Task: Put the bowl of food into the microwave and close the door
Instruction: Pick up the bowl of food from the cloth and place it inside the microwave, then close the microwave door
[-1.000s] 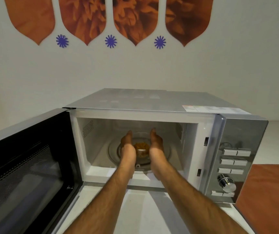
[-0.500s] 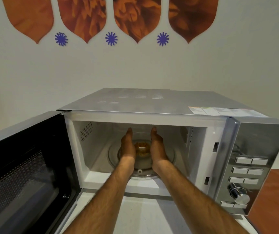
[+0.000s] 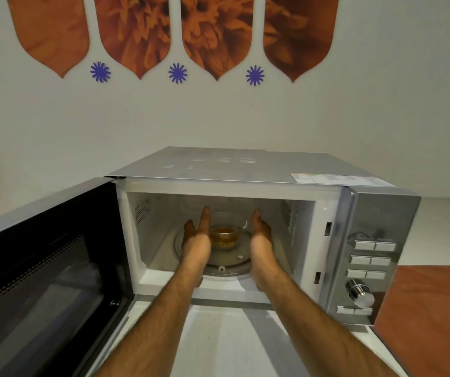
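Door [image 3: 47,268]: stood swung wide open at the left, its dark window facing the camera — nothing touched it.
Left hand [image 3: 195,242]: was inside the cavity, flat and spread, palm turned toward the bowl, thumb up; it sat just beside the bowl's left side, and whether it touched the glass could not be told. It gripped nothing.
Bowl [image 3: 224,236]: a small clear bowl of orange-yellow food, resting upright near the middle of the glass turntable [image 3: 229,268], between the two hands.
Right hand [image 3: 262,235]: also open and holding nothing, palm inward, set clearly apart from the bowl's right side.
Microwave [image 3: 245,170]: sat on the white counter [image 3: 218,341], with its control panel [image 3: 371,257] and knob at the right; an orange mat [image 3: 430,314] lay beside it.
Progress: by the look of it the first half was done — the bowl was set down inside and released.
Left to do: the hands needed to come out of the cavity, and the door was not yet closed.
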A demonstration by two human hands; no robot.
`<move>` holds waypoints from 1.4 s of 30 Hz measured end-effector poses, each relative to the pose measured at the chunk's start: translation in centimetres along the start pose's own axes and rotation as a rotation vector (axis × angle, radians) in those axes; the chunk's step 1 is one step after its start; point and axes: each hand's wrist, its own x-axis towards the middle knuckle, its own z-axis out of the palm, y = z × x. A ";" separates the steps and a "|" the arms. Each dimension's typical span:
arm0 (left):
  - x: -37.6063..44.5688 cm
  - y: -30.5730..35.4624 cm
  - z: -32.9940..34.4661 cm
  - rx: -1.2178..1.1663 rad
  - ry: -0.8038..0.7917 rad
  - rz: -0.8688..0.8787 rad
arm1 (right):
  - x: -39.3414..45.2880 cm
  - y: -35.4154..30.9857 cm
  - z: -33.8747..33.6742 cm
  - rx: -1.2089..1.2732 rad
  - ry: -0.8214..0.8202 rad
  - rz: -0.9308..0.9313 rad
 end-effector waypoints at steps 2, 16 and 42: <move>-1.1 -0.3 -0.6 0.017 -0.012 0.082 | -1.7 0.5 -0.6 0.038 -0.041 -0.015; -14.5 0.1 -6.2 0.159 -0.105 0.395 | -17.6 3.2 -2.1 0.060 -0.063 -0.277; -33.6 22.1 -32.0 0.611 -0.231 1.045 | -42.8 -3.1 5.0 -0.499 -0.657 -1.221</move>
